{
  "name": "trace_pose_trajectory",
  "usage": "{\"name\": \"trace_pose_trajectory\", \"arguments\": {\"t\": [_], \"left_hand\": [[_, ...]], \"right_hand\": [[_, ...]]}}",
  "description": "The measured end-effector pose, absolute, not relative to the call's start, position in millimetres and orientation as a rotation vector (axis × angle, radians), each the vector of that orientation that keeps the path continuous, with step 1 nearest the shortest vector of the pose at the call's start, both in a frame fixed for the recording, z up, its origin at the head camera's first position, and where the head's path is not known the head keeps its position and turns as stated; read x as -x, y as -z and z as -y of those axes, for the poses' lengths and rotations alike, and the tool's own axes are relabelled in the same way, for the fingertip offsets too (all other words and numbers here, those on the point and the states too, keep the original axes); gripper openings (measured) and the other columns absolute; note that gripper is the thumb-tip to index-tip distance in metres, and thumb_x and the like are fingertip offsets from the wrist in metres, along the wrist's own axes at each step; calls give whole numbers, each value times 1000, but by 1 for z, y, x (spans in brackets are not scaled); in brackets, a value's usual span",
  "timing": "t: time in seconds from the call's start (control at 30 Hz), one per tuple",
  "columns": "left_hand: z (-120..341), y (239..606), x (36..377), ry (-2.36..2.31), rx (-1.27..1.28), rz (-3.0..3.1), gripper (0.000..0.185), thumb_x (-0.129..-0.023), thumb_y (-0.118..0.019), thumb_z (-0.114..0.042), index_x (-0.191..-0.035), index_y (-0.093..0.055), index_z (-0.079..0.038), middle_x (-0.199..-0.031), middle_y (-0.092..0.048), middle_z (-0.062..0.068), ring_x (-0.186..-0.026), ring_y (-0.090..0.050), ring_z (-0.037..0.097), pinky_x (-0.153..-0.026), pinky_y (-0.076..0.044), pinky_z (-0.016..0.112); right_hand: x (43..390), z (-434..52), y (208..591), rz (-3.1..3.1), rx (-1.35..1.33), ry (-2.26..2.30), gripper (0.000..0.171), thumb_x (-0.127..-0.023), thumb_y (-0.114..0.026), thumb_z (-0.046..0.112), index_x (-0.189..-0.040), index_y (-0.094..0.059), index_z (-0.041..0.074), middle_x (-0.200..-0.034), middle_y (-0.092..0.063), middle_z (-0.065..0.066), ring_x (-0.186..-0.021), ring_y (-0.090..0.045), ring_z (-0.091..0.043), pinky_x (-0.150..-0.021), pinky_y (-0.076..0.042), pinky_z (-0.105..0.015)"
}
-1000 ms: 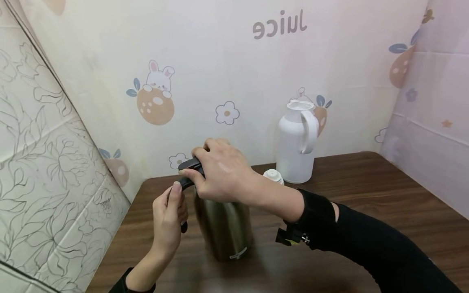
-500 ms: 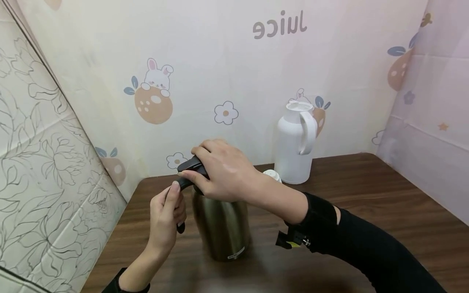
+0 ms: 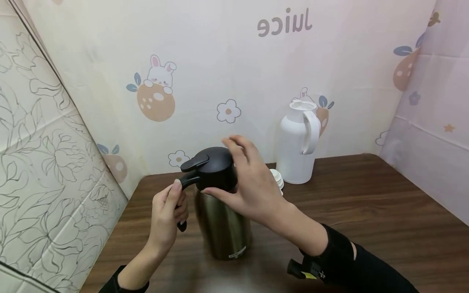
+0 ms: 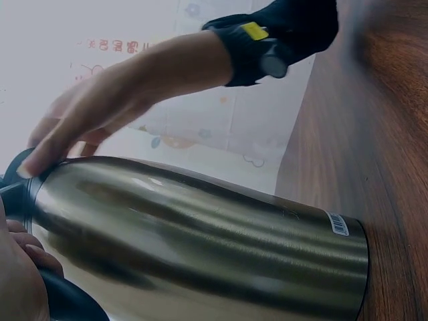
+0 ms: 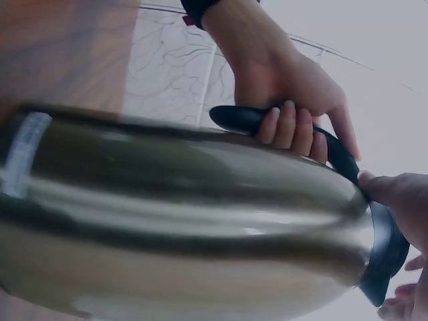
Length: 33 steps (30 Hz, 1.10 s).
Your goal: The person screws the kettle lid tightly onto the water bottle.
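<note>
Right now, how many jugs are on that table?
2. A metal jug stands near the front, its black handle held by the left hand, the right hand on its black lid. A white jug stands by the back wall.

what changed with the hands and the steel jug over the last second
The right hand came off the top of the black lid and slid to its right side, fingers now spread around it, so the lid shows. The left hand kept gripping the black handle; the steel jug and the white jug stayed put.
</note>
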<state>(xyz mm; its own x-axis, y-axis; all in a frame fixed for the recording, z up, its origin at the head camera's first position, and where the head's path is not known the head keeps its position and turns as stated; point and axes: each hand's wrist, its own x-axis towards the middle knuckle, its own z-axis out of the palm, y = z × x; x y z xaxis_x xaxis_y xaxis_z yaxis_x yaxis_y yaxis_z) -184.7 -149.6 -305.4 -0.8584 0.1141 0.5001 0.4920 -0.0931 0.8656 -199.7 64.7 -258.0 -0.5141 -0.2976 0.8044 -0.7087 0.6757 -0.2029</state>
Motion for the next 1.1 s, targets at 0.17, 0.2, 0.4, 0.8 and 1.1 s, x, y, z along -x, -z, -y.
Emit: {"name": "trace_pose_trajectory", "arguments": {"t": [0.17,0.2,0.4,0.8,1.1], "left_hand": [[149,305,186,2050,660,1895,50,-107,-39,-28,-66,-28,-2,-51,-22,2,-40,-21,17,-35,-20,32],[149,305,186,2054,662,1897,50,-107,-39,-28,-66,-28,-2,-51,-23,2,-40,-21,17,-35,-21,32],[152,306,186,2075,712,1899,45,-107,-37,-26,-69,-32,-2,-51,-25,1,-41,-22,19,-36,-23,32],[144,315,184,2215,1098,1802,29,-107,-19,-14,-89,-37,0,-59,-32,6,-44,-28,23,-37,-28,34],[130,322,181,2084,1400,1782,13,-105,-21,3,-110,-32,6,-74,-37,13,-54,-39,22,-46,-39,35]], "right_hand": [[195,-75,277,2264,-608,-836,119,-67,-73,74,-156,-18,19,-147,-38,-6,-127,-49,-18,-97,-49,-39],[195,-76,279,2297,-600,-882,117,-67,-73,75,-155,-21,20,-142,-43,-4,-122,-52,-17,-96,-50,-38],[198,-79,283,2360,-651,-1059,82,-68,-75,72,-130,-50,25,-111,-57,13,-99,-61,-4,-84,-54,-27],[221,-96,285,2301,-820,-1364,69,-75,-82,48,-135,-56,25,-122,-64,10,-109,-63,-9,-92,-53,-32],[240,-98,299,2289,-794,-1567,50,-84,-77,41,-129,-62,24,-119,-66,7,-105,-66,-10,-92,-53,-34]]}}
